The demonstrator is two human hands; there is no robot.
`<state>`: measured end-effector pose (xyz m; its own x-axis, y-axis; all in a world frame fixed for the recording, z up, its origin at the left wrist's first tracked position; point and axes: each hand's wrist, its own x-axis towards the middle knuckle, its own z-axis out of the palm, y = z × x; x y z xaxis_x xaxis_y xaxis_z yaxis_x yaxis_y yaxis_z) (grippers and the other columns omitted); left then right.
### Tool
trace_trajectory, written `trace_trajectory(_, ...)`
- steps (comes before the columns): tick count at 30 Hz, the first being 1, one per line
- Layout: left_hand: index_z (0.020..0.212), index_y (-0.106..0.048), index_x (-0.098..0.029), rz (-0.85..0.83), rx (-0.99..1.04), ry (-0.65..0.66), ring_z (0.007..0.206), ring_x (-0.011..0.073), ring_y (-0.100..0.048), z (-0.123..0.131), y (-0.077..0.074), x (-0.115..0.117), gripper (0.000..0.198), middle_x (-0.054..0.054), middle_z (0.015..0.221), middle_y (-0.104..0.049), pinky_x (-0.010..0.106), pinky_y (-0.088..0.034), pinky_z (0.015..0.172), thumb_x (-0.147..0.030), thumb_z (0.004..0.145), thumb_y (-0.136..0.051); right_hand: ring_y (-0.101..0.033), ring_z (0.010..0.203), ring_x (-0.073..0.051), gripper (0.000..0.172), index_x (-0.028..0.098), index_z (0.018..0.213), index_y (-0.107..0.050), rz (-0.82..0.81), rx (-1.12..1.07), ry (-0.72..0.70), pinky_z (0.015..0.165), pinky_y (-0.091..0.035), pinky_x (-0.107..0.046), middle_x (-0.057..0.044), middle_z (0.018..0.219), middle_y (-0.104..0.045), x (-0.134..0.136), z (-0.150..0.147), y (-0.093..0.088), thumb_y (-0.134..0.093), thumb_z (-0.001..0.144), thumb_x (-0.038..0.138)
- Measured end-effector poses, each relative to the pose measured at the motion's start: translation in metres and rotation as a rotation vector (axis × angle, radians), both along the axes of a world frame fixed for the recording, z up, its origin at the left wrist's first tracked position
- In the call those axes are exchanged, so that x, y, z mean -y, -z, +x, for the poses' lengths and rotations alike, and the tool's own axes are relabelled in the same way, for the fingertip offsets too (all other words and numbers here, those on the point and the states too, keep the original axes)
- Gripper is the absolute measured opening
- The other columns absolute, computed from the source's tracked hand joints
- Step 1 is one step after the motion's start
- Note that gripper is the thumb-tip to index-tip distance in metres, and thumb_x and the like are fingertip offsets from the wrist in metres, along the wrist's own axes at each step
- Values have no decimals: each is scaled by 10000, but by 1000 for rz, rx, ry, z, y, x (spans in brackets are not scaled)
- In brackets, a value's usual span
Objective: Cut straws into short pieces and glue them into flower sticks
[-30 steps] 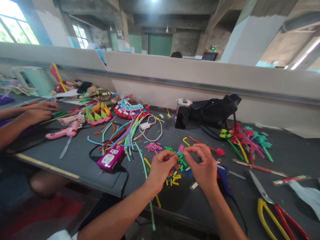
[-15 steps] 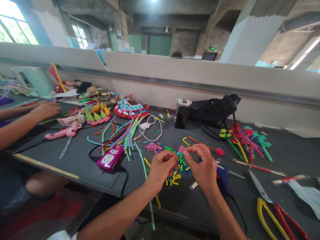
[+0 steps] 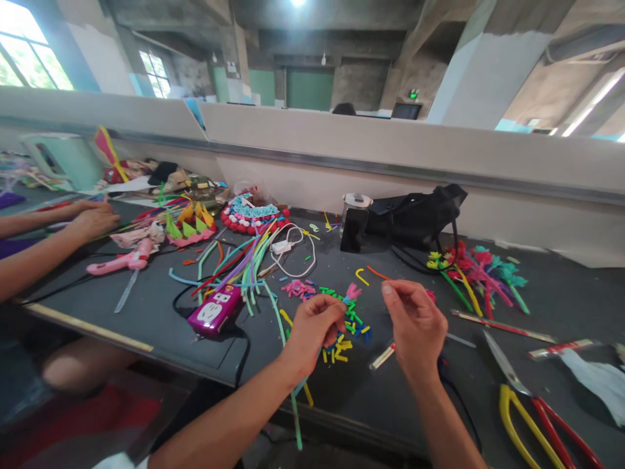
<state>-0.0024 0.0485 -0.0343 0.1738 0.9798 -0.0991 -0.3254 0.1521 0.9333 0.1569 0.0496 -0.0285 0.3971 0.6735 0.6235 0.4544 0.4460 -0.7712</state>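
Note:
My left hand [image 3: 315, 332] is closed in a pinch on a small pink flower [image 3: 352, 292] made of fuzzy craft stems. Its pink petals stick out past the fingertips, with some blue at their base, and a blue stem shows below the hand. Over to the right, my right hand [image 3: 418, 326] hovers apart from the flower, its fingers loosely bent and nothing visible in them. Below the hands lie short green pieces [image 3: 359, 317], yellow pieces [image 3: 336, 354] and pink pieces [image 3: 299, 289]. A blue glue gun is mostly hidden behind my right hand.
Scissors [image 3: 517, 384] lie at the right, below finished flowers [image 3: 488, 273]. A phone [image 3: 353, 229] leans by a black bag [image 3: 420, 218]. Left of my hands are long stems [image 3: 254, 260], a purple power box [image 3: 215, 312] and a pink glue gun [image 3: 129, 257]. A co-worker's hands [image 3: 92, 218] work farther left.
My right hand has let go of the pink flower and moved right, over the blue glue gun. My left hand keeps the flower in nearly the same place.

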Motion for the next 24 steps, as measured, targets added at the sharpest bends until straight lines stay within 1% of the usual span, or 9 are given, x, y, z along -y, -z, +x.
trace_trajectory(3,683,-581,-157,-55,74,42,345,35,-360,-2,-2,-1,171,-39,517,-539,178,-195,352,-298,746,-654,-614,713,-152,185,192,816,-691,-72,-5,36,681,-475,-280,-13,803,-669,-1,3,1,-655,833,372)
trace_trajectory(6,716,-606,-154,-78,112,62,333,36,-363,-3,-2,-2,150,-38,515,-535,184,-191,352,-298,754,-631,-603,673,-147,204,185,780,-685,-144,31,17,685,-471,-278,-7,760,-668,-3,4,3,-661,822,384)
trace_trajectory(8,716,-608,-153,-74,117,56,327,37,-362,-3,-2,-3,153,-40,507,-529,185,-187,349,-299,760,-624,-591,645,-143,205,182,743,-674,-166,68,9,667,-466,-272,0,717,-655,-4,3,5,-670,811,375)
trace_trajectory(11,711,-601,-154,-72,115,49,324,37,-354,-4,-4,-3,153,-44,494,-517,185,-176,347,-295,766,-620,-557,599,-131,215,182,679,-646,-163,114,40,631,-456,-261,16,659,-618,-6,3,5,-683,800,356)
trace_trajectory(14,721,-598,-155,-66,109,50,331,35,-352,-4,-6,-2,156,-45,506,-520,184,-175,351,-299,776,-621,-556,610,-128,208,188,688,-646,-112,132,36,624,-461,-258,14,686,-617,-4,2,2,-672,821,345)
trace_trajectory(17,711,-585,-157,-57,95,34,341,28,-346,-4,-6,0,173,-48,523,-520,182,-178,357,-308,779,-635,-616,762,-153,125,201,812,-691,10,198,-55,706,-488,-276,-14,822,-656,2,-3,-1,-628,872,292)
trace_trajectory(19,698,-574,-158,-46,85,21,348,25,-343,-3,-5,0,195,-49,533,-519,181,-181,359,-319,781,-647,-627,828,-163,101,215,891,-710,75,283,-81,746,-494,-289,-26,883,-660,6,-9,-2,-617,886,255)
trace_trajectory(21,691,-569,-157,-30,74,12,354,23,-346,-3,-3,0,215,-49,543,-521,179,-185,361,-331,786,-653,-625,827,-163,102,220,925,-721,104,356,-56,756,-494,-297,-29,884,-653,9,-14,-1,-630,883,237)
trace_trajectory(24,684,-564,-157,-9,53,4,358,26,-353,-2,-2,0,230,-48,541,-520,180,-187,362,-339,787,-659,-620,822,-165,103,214,936,-727,112,405,0,763,-491,-306,-33,869,-646,10,-18,1,-644,879,235)
